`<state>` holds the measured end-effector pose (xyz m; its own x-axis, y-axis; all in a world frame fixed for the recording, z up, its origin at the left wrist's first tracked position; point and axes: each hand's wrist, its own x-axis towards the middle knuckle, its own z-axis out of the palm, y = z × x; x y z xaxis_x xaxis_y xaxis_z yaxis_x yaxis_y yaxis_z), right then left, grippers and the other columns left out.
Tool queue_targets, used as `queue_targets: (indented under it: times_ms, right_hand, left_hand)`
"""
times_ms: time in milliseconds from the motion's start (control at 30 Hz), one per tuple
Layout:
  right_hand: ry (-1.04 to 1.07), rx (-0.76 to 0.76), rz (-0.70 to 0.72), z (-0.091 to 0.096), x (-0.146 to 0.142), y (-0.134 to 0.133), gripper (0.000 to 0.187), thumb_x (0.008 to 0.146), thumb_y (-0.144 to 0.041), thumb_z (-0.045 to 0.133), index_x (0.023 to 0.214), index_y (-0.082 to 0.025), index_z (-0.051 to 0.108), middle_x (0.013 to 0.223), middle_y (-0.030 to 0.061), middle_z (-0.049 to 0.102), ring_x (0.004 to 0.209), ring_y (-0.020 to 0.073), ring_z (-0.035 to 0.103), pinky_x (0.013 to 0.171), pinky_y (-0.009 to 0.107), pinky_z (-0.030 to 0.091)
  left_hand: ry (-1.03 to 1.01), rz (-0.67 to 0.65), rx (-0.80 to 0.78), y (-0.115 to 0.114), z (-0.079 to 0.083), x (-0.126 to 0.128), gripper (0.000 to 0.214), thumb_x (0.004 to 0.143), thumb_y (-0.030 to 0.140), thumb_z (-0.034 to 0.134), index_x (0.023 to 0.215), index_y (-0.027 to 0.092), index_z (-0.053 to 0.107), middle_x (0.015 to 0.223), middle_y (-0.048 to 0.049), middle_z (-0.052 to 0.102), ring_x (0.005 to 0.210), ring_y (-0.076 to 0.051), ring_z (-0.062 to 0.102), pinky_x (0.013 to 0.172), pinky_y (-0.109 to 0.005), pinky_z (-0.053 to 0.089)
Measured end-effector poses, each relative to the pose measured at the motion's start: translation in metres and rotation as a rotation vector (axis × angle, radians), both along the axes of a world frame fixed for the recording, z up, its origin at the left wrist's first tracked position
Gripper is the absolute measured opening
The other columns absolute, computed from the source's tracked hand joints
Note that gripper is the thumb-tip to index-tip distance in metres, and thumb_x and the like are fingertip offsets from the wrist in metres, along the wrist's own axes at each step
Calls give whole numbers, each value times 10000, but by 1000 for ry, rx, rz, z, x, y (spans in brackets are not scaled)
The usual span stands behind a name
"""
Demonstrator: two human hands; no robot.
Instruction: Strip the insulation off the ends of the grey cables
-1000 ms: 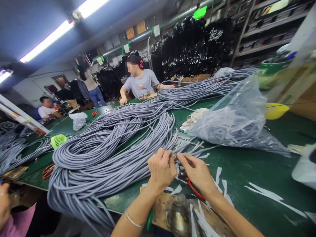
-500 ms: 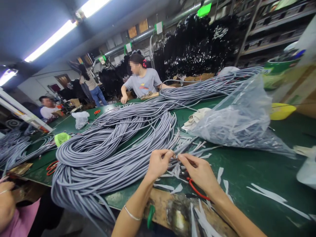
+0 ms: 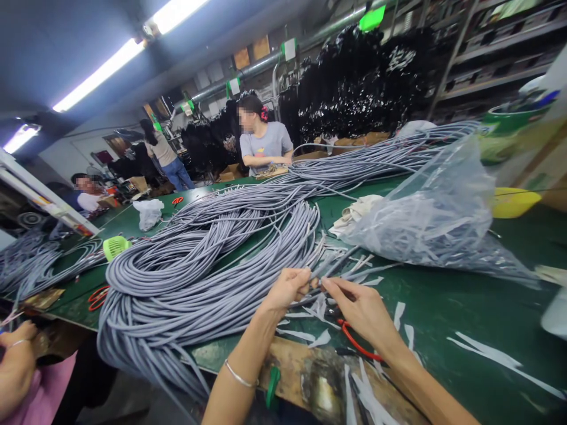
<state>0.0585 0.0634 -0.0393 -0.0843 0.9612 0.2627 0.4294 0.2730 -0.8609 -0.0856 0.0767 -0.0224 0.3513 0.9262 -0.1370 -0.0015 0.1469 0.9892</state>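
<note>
My left hand [image 3: 289, 290] is closed in a pinch at the front of the big grey cable bundle [image 3: 204, 283]. Close beside it, the thumb and forefinger of my right hand [image 3: 362, 310] are pinched together. A small bit of a grey cable's end [image 3: 316, 283] shows between the two sets of fingertips; its detail is too small to make out. Beneath my right hand lie pliers with red handles [image 3: 354, 342], partly hidden. White strips [image 3: 321, 339] are scattered around both hands, and stripped cable ends fan out just beyond them.
A clear plastic bag [image 3: 420, 224] full of scraps stands at right, by a yellow bowl [image 3: 514, 202]. Red-handled scissors [image 3: 97, 298] and a green basket [image 3: 116, 248] lie left. A wooden board [image 3: 287, 360] is at the near edge. Co-workers sit across and at left.
My hands stay at the same spot, still pinched, with only slight finger movement. The view has shifted a little. The co-worker across has drawn an arm in from the table.
</note>
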Motion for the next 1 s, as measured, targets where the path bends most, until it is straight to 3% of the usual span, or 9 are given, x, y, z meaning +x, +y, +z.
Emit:
queue_targets:
  times_ms: [133,200,267,333,433,533,700,867,1000]
  right_hand:
    - [-39,-44,37,0,9,6,530,737,-654,379,571,-212,620,528,12,610,478,146,524,470,241,387]
    - [-19,-33,-45,0,14,10,526,679,-692,446,486,-210,530,428,-17,497,412,109,426,421,227,330]
    - [86,-3,-164,2,18,11,514,610,-703,527,481,-209,472,398,-44,399,390,87,344,394,222,283]
    - [274,3,-212,5,18,11,487,579,-691,574,596,-206,528,425,-58,388,404,88,337,393,221,283]
    - [577,-113,-126,7,12,9,506,559,-654,633,745,-187,578,466,-55,432,414,87,356,384,217,282]
    - [719,-252,-53,6,6,10,516,508,-660,667,640,-180,533,434,-63,406,358,53,288,340,206,206]
    - [800,-440,109,2,3,16,537,464,-675,666,598,-188,481,372,-100,338,280,15,167,300,186,127]
    - [830,-591,278,-3,0,20,497,489,-632,670,554,-178,477,350,-108,298,292,1,130,298,158,105]
    - [809,-654,332,-17,-12,18,498,494,-615,677,479,-172,450,333,-93,302,289,-2,133,291,149,90]
  left_hand:
    - [-19,-15,3,0,-1,3,625,537,762,564,655,156,468,399,134,177,347,-27,85,363,-204,54]
    - [-24,-7,20,0,0,4,617,567,750,557,729,161,473,413,139,171,343,-31,91,355,-192,64]
    - [-9,4,63,-1,-1,4,604,602,730,551,786,160,480,435,133,202,347,-34,124,355,-183,90]
    - [57,3,141,-2,-3,5,580,637,698,551,789,139,512,459,108,278,368,-38,194,365,-183,137]
    - [183,-49,251,-4,-9,6,538,716,639,513,738,105,571,496,57,377,416,-51,279,395,-191,195]
    - [211,-107,268,-7,-11,8,522,761,610,470,687,106,582,493,47,379,419,-52,278,400,-190,200]
    - [109,-85,225,-12,-6,11,553,702,645,532,617,100,567,459,47,366,389,-41,251,381,-186,188]
    - [42,-81,197,-16,-5,10,565,658,653,587,585,94,561,423,54,335,356,-34,254,360,-185,188]
    - [52,-124,197,-16,-1,6,562,669,642,588,598,85,573,444,44,365,355,-32,261,354,-181,187]
